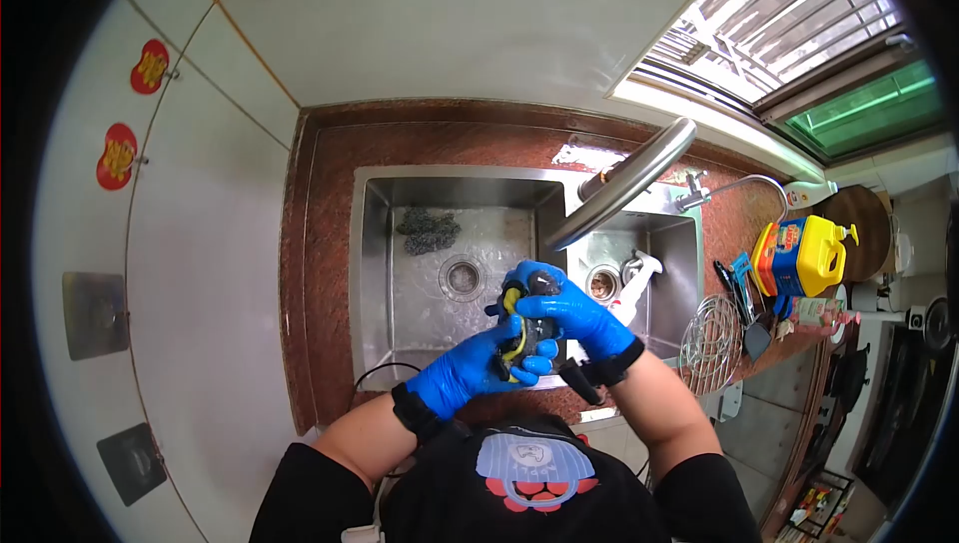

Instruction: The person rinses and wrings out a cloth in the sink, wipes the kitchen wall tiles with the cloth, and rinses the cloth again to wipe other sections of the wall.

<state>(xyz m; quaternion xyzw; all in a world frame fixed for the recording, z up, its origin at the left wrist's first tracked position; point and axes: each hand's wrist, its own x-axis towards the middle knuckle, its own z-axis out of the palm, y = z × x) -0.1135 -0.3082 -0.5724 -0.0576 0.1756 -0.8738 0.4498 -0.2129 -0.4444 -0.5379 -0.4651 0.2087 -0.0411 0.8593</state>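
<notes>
Both my hands wear blue gloves and meet over the front of the sink. My left hand (486, 355) curls around the lower left side of a black thing with a yellow strip (513, 336), its kind not clear. From the upper right, my right hand (559, 311) closes on the same thing, with the fingers wrapped over it. The gloves hide much of it. A black handle-like piece (579, 381) juts out beside my right wrist. Behind the hands, a dark mesh scouring pad (428, 230) lies at the back left of the large basin (400, 288).
A metal faucet (629, 183) arches over the divider. The small basin (664, 243) holds a white spray bottle (634, 286). On the right counter stand a wire rack (711, 345), a yellow-and-blue jug (807, 255), utensils and a pink bottle (817, 312).
</notes>
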